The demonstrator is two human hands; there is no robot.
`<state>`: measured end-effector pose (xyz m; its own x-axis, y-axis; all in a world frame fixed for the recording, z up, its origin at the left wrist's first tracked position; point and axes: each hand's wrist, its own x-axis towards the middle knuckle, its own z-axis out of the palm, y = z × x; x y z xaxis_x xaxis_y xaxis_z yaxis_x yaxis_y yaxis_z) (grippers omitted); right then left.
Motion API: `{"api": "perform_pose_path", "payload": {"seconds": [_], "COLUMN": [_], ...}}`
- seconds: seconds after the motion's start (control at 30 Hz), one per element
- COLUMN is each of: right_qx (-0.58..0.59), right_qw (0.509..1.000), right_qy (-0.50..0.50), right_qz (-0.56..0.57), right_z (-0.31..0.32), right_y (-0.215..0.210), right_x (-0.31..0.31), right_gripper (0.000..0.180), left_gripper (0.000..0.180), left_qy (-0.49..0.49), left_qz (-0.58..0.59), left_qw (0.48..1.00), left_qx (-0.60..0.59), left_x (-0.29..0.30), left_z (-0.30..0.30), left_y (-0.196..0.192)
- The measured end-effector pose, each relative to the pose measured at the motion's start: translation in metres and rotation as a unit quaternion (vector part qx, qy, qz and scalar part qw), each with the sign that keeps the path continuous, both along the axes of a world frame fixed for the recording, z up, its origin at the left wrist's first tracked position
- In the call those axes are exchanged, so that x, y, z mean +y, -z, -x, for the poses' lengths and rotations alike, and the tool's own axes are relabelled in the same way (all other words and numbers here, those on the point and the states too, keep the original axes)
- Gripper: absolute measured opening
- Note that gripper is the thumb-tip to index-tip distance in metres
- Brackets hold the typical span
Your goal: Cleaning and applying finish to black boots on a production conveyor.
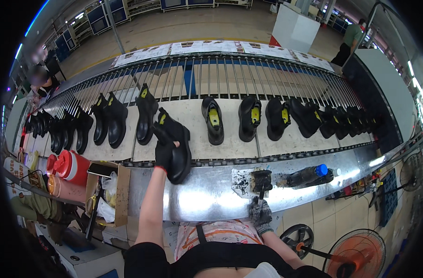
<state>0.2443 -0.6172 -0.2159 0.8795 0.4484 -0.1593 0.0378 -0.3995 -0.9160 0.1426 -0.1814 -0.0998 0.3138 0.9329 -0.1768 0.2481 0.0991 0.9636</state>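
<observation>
- Two gloved hands are at work at the near edge of the conveyor (285, 141), where a long row of black boots stands on the light slats.
- Her left hand (164, 155), in a black glove, is closed around the black boot (176, 148) it holds; the boot sits tilted, its sole end hanging over the near edge of the belt onto the metal ledge (207, 194).
- Her right hand (260, 214), in a grey speckled glove, grips the handle of a brush (261, 181) that rests on a dirty pad at the middle of that ledge.
- A dark bottle with a blue cap (308, 175) lies on its side just to the right of the brush.
- A red jug (71, 166) and an open cardboard box (121, 185) stand off the ledge's left end.
- Risk, as I judge it: the boot is half off the belt and held by one hand only, so a loose grip could let it slide off the shiny ledge.
- Another risk: the neighbouring boot (146, 113) stands close on the left, and a swing of the held one could knock it over.
- The bottle could roll along the ledge if the brush hand bumps it.
</observation>
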Motion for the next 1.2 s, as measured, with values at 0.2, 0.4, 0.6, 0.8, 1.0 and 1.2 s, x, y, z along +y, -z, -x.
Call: {"api": "perform_pose_path", "payload": {"seconds": [0.2, 0.4, 0.6, 0.8, 1.0, 1.2], "right_qx": [0.08, 0.16, 0.314, 0.248, 0.258, 0.307], "right_qw": [0.992, 0.982, 0.947, 0.934, 0.951, 0.922], "right_qy": [-0.016, -0.055, -0.022, 0.089, 0.079, 0.068], "right_qz": [-0.092, -0.086, -0.06, -0.241, -0.151, -0.227], "right_z": [-0.001, 0.001, 0.013, 0.013, 0.034, 0.032], "right_y": [-0.032, -0.046, -0.07, -0.096, -0.102, -0.112], "right_x": [0.01, 0.007, -0.015, 0.007, -0.001, -0.007], "right_gripper": [0.026, 0.022, 0.023, 0.049, 0.05, 0.056], "left_gripper": [0.059, 0.067, 0.062, 0.079, 0.082, 0.088], "left_qy": [0.064, 0.042, 0.122, 0.236, 0.33, 0.42], "left_qz": [-0.081, -0.147, 0.01, 0.22, 0.154, 0.096], "left_qw": [0.994, 0.98, 0.979, 0.89, 0.913, 0.862], "left_qx": [-0.023, 0.128, -0.163, -0.322, -0.184, -0.268], "left_x": [-0.106, -0.173, -0.139, -0.038, -0.051, -0.05], "left_z": [0.057, 0.076, 0.06, 0.003, -0.018, 0.006], "left_y": [0.004, 0.018, 0.03, 0.046, 0.007, -0.013]}}
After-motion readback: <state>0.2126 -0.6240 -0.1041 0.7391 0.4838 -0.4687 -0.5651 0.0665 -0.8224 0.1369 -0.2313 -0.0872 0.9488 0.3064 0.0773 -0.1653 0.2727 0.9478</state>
